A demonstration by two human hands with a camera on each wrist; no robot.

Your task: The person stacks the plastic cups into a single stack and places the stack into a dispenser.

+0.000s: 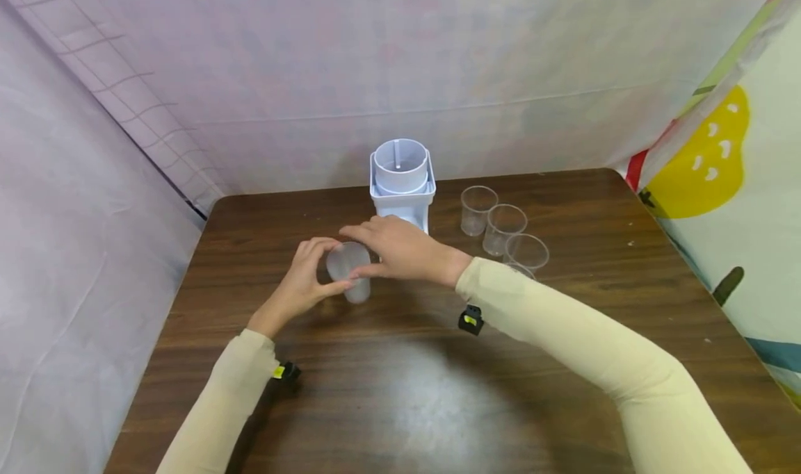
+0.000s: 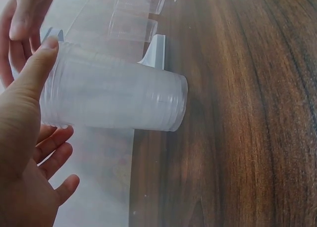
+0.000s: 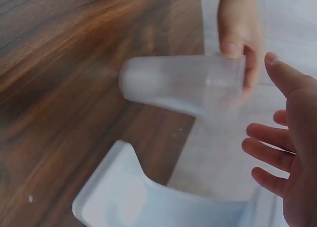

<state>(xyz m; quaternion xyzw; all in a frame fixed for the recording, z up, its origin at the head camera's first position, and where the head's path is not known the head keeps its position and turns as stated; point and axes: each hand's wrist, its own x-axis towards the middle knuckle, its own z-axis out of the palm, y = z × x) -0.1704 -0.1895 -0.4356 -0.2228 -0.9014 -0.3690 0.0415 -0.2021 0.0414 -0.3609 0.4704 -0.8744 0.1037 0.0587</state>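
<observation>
My left hand (image 1: 299,283) grips a nested stack of clear plastic cups (image 1: 358,290) near the rims, thumb on one side and fingers on the other. Several rims lie close together at the top of the stack (image 2: 114,91) in the left wrist view; whether its base touches the table cannot be told. Over the stack's right side, my right hand (image 1: 407,248) hovers with thumb and fingers spread. The right wrist view shows that hand (image 3: 302,138) with nothing in it, a small gap from the cups (image 3: 173,83).
Behind my right hand stands a white plastic holder (image 1: 403,175) with a round tube on top, its lower part partly hidden. Several single clear cups (image 1: 475,213) stand in a slanting row to its right, the nearest partly covered by my sleeve. A pale curtain (image 1: 313,78) hangs behind the wooden table (image 1: 263,224).
</observation>
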